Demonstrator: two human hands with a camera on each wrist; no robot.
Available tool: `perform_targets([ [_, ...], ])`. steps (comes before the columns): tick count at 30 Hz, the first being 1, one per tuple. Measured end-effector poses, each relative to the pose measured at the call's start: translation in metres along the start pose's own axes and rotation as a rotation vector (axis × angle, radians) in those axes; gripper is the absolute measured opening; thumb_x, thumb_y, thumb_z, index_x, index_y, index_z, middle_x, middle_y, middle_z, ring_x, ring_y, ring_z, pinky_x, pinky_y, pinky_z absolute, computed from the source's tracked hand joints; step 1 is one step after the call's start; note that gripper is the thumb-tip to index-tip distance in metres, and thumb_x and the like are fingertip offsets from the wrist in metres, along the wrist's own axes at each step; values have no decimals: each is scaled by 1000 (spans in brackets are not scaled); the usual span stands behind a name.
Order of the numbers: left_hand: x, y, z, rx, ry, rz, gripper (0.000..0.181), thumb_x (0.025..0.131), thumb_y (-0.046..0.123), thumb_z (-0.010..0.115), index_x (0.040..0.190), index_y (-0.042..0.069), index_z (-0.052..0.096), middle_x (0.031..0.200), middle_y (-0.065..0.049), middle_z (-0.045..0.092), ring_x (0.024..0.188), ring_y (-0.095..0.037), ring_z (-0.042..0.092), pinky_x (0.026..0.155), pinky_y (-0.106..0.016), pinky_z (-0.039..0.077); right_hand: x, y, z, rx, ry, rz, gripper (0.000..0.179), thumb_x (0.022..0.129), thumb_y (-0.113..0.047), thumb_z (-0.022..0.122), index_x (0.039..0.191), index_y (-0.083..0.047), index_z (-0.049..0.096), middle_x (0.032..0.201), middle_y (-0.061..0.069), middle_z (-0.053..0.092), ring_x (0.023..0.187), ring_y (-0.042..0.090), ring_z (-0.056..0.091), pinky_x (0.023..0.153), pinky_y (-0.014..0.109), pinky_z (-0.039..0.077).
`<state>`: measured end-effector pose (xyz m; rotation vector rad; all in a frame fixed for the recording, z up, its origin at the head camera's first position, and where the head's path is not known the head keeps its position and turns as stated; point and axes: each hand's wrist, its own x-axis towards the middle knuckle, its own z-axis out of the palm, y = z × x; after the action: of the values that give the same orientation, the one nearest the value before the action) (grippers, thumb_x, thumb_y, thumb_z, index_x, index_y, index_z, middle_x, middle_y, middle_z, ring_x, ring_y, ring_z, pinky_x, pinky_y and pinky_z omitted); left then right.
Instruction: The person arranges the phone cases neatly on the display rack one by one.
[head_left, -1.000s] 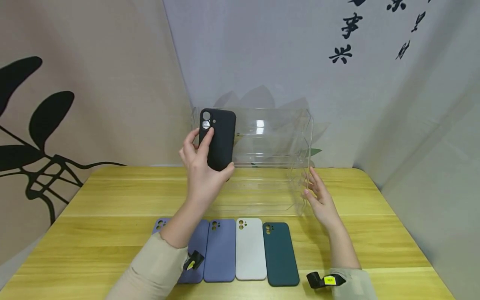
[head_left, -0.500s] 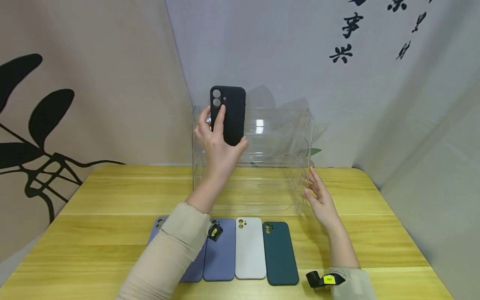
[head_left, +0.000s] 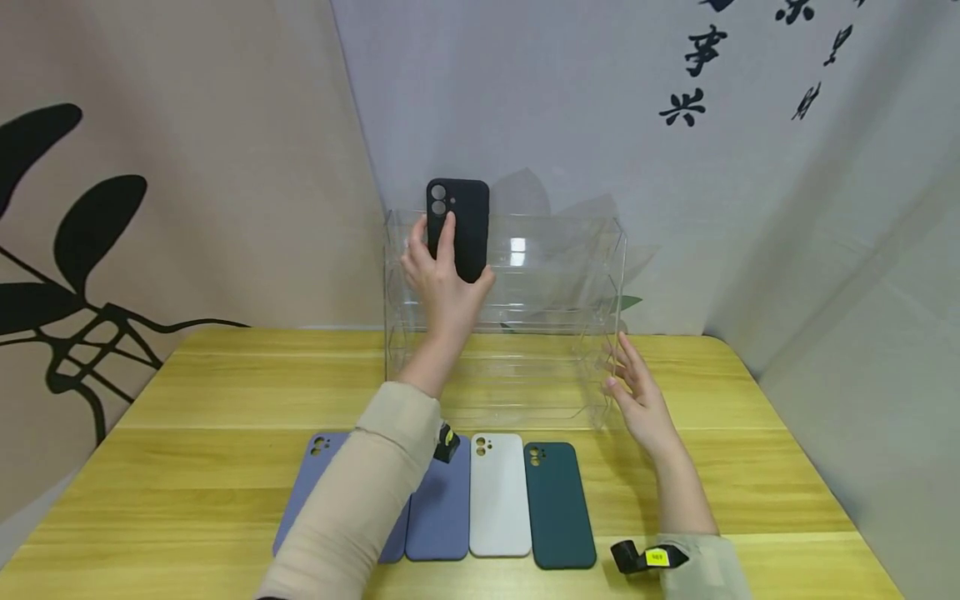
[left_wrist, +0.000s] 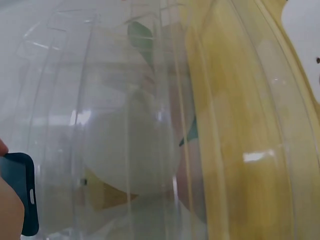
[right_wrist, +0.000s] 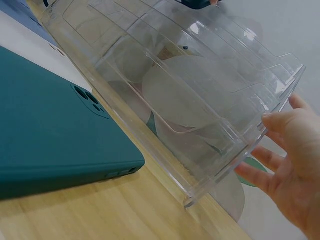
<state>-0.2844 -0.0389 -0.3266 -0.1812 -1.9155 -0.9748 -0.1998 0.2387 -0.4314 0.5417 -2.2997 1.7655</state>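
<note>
My left hand grips a dark phone case by its long edges, upright with its camera cutouts at the upper left. It is held over the upper tier of a clear tiered display rack. In the left wrist view a corner of the case shows at the left edge, beside the fingers. My right hand holds the rack's right side panel, thumb at the front edge and fingers along the outside. The right wrist view shows that thumb and the fingers at the clear panel.
In front of the rack several phone cases lie in a row on the wooden table: purple ones, a white one and a dark green one. My left sleeve covers part of the purple ones. A printed curtain hangs behind.
My left hand has carried the dark case up and to the right over the rack, then slightly down in the last half second. The right hand stays at the side panel.
</note>
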Motion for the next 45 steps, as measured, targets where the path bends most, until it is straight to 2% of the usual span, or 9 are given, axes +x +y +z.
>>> perform_targets([
  [8,-8,-7,6,16,-22,-24,78,72,16,83,141,12,48,148,-15,26,130,-35,25,107,-48,19,0,6,-1,0,2,-10,68,97,5,45,155,-16,15,148,26,29,128,47,35,85,16,45],
  [16,-19,-12,10,59,-43,3,79,72,16,83,141,11,47,147,-17,26,126,-36,27,105,-49,23,-1,-20,3,-6,-6,-3,66,96,10,44,153,-5,13,147,30,28,125,53,33,85,17,45],
  [30,-36,-5,17,132,-38,-12,78,74,19,81,143,10,45,146,-20,27,127,-38,29,104,-49,25,-1,-21,2,-8,-5,-11,67,95,10,45,153,-5,14,146,29,30,125,53,35,86,22,47],
  [38,-38,-3,17,188,-29,-30,77,78,21,79,144,7,42,144,-22,27,125,-39,29,104,-50,25,-1,-22,3,-13,-6,-9,68,95,11,45,153,-7,15,147,27,31,125,52,35,87,22,47],
  [45,-38,1,13,211,-55,-64,78,78,21,78,145,8,40,145,-22,25,127,-38,28,105,-50,24,-2,-23,3,-8,-7,-1,68,96,9,44,154,-10,14,148,26,30,126,51,34,87,22,46],
])
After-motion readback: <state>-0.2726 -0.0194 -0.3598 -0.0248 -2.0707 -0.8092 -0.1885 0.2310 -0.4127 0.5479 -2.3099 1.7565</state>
